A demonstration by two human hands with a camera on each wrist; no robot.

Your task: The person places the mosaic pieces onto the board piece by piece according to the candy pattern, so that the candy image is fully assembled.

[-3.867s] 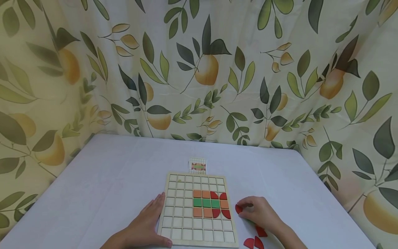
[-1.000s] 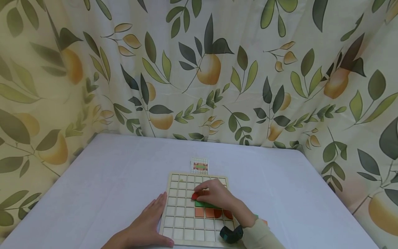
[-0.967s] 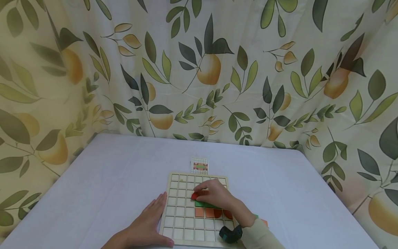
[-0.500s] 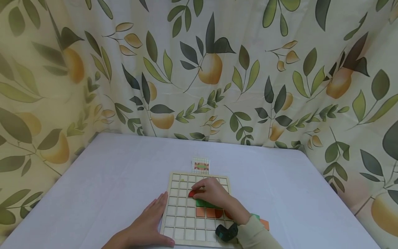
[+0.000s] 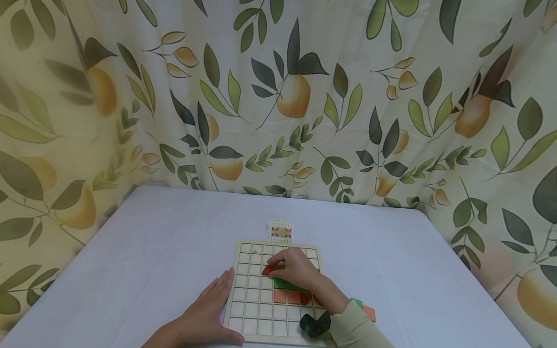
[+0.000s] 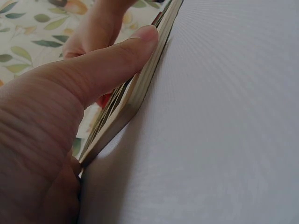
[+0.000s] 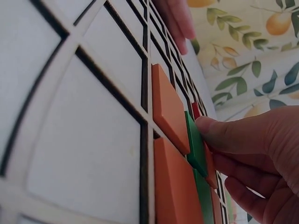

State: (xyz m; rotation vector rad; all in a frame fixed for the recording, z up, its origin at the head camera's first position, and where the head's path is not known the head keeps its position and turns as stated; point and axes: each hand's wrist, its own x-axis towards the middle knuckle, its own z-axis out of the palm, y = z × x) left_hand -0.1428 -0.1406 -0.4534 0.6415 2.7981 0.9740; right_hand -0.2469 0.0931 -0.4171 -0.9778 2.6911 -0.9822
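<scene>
Right hand point(image 5: 297, 267): grip narrow, pinching red piece point(image 5: 266, 271) at gridded board point(image 5: 250, 310), just beyond and left of green tiles point(image 5: 280, 284). Left hand point(image 5: 205, 310): grip wide, fingers along board's left edge, thumb at near edge. Board on worktop point(image 5: 174, 241).

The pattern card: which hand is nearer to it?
Right. The right hand is over the board, just this side of the card; the left hand is farther, at the board's left edge.
</scene>
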